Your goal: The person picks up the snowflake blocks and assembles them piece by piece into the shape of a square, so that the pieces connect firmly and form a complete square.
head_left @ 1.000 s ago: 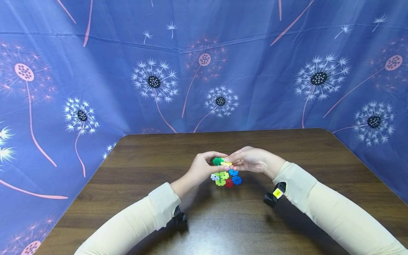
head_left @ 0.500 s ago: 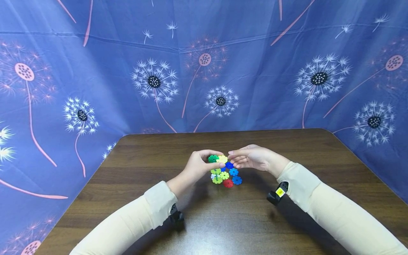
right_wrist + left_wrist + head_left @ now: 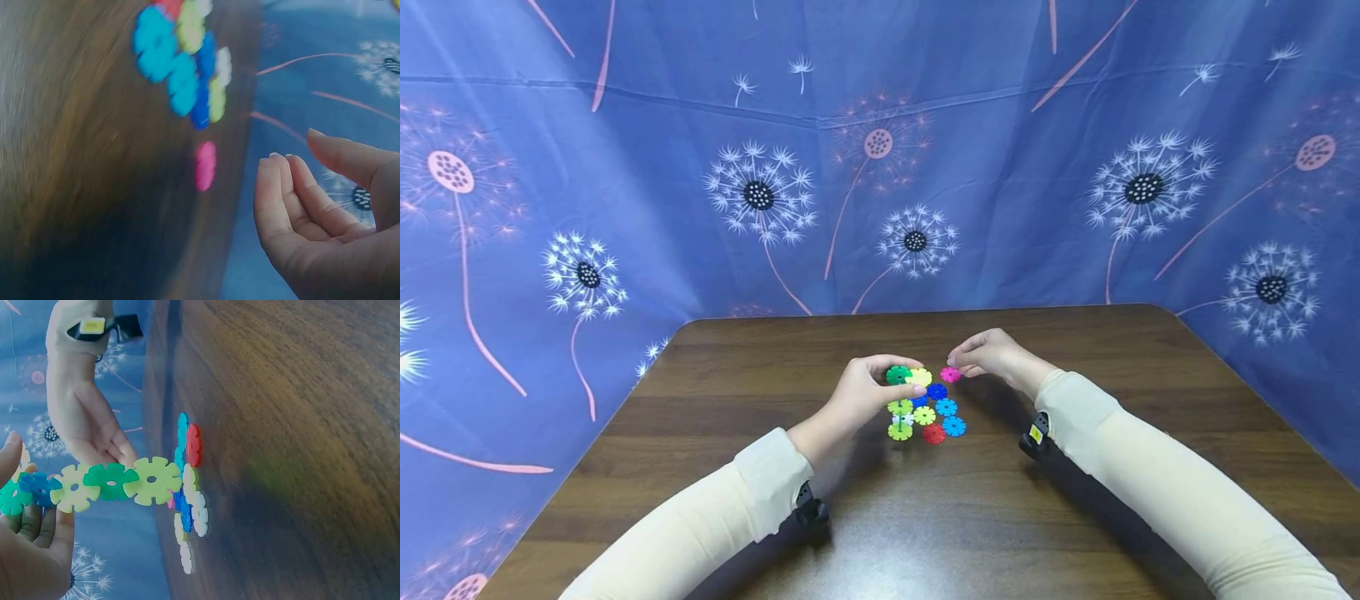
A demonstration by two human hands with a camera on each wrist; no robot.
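Observation:
My left hand (image 3: 859,393) grips one end of a chain of interlocking snowflake discs (image 3: 112,482) between thumb and fingers. The chain's yellow-green, green, yellow and blue discs show in the left wrist view, held up over the table. Over at the right, my right hand (image 3: 1000,357) hovers beside a pink snowflake disc (image 3: 951,375) lying on the wood. Its thumb stands apart from its bent fingers in the right wrist view, with nothing between them. The pink disc (image 3: 205,166) lies a short way from those fingertips.
Several loose discs lie in a cluster below and beside the chain, among them a red disc (image 3: 934,433), a light blue disc (image 3: 954,427) and a dark blue disc (image 3: 937,391). The brown wooden table (image 3: 1000,517) ends at a blue dandelion-print cloth (image 3: 1037,167).
My right hand has let go of the chain and moved away to the right, uncovering the pink disc. My left hand has drawn the chain slightly left.

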